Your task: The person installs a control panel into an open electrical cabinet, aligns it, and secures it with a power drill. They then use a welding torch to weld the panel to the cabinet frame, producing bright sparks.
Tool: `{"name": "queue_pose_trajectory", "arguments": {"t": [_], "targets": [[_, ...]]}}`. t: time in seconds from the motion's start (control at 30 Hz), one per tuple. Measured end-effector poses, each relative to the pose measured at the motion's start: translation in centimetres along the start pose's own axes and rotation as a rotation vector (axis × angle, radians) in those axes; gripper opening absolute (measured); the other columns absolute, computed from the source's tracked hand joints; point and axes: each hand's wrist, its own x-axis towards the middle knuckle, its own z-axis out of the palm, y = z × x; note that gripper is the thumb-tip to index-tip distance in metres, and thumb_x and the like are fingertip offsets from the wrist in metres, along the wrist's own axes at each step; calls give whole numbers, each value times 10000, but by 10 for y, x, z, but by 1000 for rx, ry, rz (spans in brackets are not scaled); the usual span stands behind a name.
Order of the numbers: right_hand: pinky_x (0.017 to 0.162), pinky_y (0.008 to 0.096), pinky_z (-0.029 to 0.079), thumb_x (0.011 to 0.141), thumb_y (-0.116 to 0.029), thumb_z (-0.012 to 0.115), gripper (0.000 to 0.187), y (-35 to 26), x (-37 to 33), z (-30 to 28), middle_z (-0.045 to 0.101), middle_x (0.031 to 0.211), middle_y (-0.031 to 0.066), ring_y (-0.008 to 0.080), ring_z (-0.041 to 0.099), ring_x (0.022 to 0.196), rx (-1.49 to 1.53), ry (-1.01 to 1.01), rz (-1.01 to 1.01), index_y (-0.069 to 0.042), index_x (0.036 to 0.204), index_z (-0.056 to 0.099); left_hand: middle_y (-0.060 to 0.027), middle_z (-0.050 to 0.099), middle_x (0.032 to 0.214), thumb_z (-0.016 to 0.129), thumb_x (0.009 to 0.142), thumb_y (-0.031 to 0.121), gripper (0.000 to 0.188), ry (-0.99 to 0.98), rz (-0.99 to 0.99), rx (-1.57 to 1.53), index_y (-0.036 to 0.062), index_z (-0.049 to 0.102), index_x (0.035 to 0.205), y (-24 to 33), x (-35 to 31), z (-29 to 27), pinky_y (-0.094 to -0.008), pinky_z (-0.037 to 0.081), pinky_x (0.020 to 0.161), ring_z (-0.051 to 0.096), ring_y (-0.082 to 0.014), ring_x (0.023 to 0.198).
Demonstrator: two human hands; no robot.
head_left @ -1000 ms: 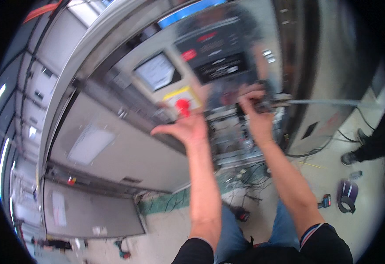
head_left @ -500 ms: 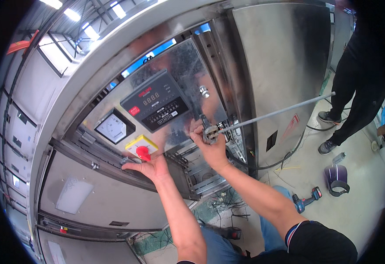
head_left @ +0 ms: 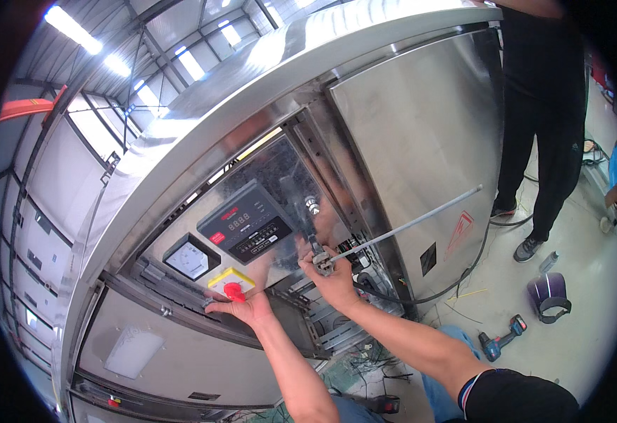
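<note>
A metal control panel (head_left: 202,190) leans in the cabinet opening, with a digital display unit (head_left: 245,222), a dial gauge (head_left: 191,259) and a red rotary switch (head_left: 234,291) on a yellow plate. My left hand (head_left: 250,310) supports the panel's lower edge beside the switch, thumb stretched left; its other fingers are mostly hidden. Near the panel's lower right corner, my right hand (head_left: 335,283) is closed around a clamp-like metal fitting (head_left: 322,264) with a dark handle. A long grey rod (head_left: 414,227) sticks out of the fitting to the right.
A closed steel door (head_left: 421,127) stands right of the opening, with a black cable (head_left: 421,302) below it. On the floor lie a cordless drill (head_left: 502,338), a purple visor (head_left: 548,296) and loose wires (head_left: 375,363). Another person (head_left: 544,120) stands at the right.
The view has shifted, showing more of the ceiling and cabinet top. Both hands keep their places at the panel. The rod still points right from my right hand.
</note>
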Motion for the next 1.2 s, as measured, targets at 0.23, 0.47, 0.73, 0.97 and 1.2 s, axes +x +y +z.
{"name": "queue_pose_trajectory", "arguments": {"t": [0.23, 0.47, 0.73, 0.97, 1.2], "targets": [[780, 269, 487, 902, -4, 754, 111, -5, -7, -8, 669, 879, -6, 76, 587, 832, -49, 9, 3, -41, 903, 649, 37, 433, 1601, 683, 721, 799, 949, 79, -7, -6, 285, 522, 1502, -11, -16, 19, -577, 246, 1239, 366, -250, 1477], [738, 279, 475, 893, -126, 802, 167, 8, -1, -1, 668, 839, 6, 80, 554, 790, 83, 42, -6, -29, 965, 687, 32, 463, 1580, 731, 723, 749, 927, -26, -20, -16, 255, 539, 1484, -6, -8, 10, -549, 268, 1238, 377, -235, 1472], [927, 289, 507, 957, 56, 634, 151, -13, 3, 2, 649, 1118, 60, 129, 595, 1027, 603, -54, 240, 20, 1103, 630, -41, 407, 1617, 661, 642, 867, 1062, 23, -94, -19, 288, 483, 1515, 12, -16, -2, -644, 236, 1223, 346, -304, 1491], [794, 248, 493, 905, 33, 734, 145, -19, 8, -2, 602, 1021, 28, 105, 574, 880, 140, -93, -109, -35, 913, 606, -70, 366, 1638, 557, 579, 966, 1262, -2, -170, -162, 161, 419, 1541, 8, -39, 24, -532, 244, 1252, 309, -301, 1511], [816, 243, 491, 898, 60, 730, 135, -12, 7, -7, 628, 980, 28, 104, 602, 889, 96, -50, -14, -13, 892, 617, -103, 331, 1648, 593, 512, 964, 1376, 61, -202, -272, 106, 354, 1561, 5, -36, 23, -555, 269, 1238, 309, -317, 1510]]}}
